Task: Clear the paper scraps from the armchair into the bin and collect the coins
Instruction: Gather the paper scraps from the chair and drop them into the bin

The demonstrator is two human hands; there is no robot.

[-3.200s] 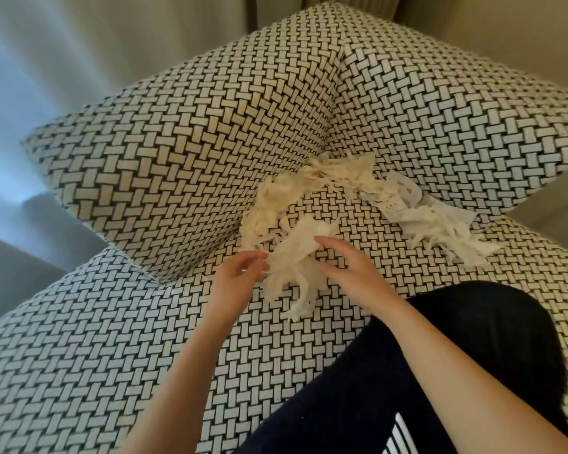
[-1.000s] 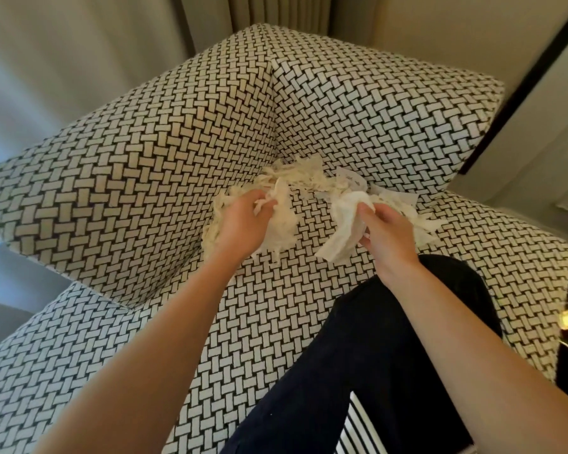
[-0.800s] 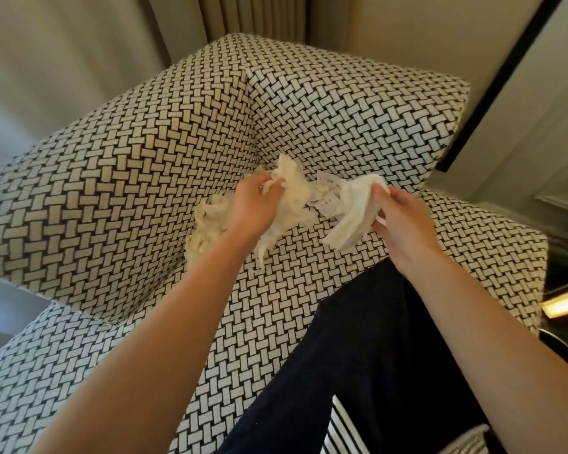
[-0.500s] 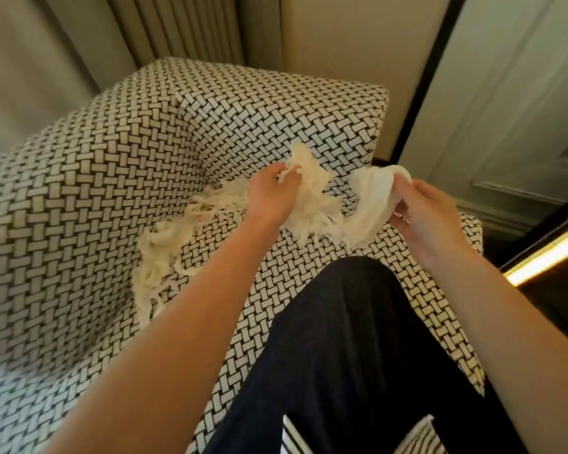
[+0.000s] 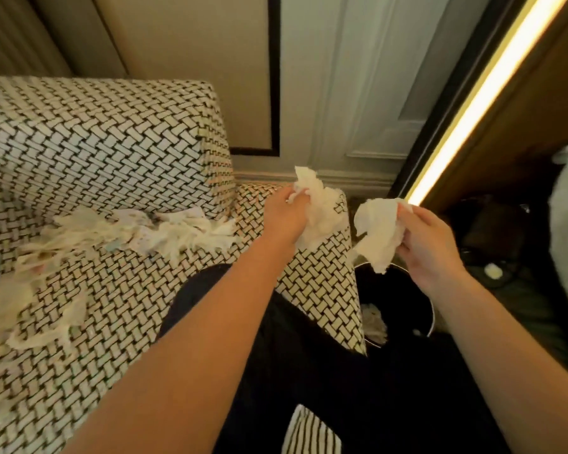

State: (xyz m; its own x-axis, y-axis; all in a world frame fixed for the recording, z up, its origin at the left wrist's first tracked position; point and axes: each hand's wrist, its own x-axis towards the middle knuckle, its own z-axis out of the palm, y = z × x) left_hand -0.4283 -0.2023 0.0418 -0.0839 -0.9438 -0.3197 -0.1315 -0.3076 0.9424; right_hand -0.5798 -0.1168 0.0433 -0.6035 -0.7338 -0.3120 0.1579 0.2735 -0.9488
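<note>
Head view: looking down past a dark trouser leg (image 5: 276, 371) at the woven-pattern armchair (image 5: 105, 152) and, beside its right edge, the dark round bin (image 5: 404, 306).

Handling: paper scraps (image 5: 138, 234) looking light, soft and crushable, probably bunching easily; best gathered in loose fistfuls, since thin strips could slip out and drift.

Left hand (image 5: 286, 214): reaching forward over the seat's right corner, fingers curled shut around a crumpled wad (image 5: 318, 211).

Right hand (image 5: 430, 244): hanging above the bin's mouth, fingers pinching a second wad (image 5: 374, 234), not yet releasing.

Many scraps lying strewn along the seat back and left side; some already sitting inside the bin. Coins not showing anywhere.
</note>
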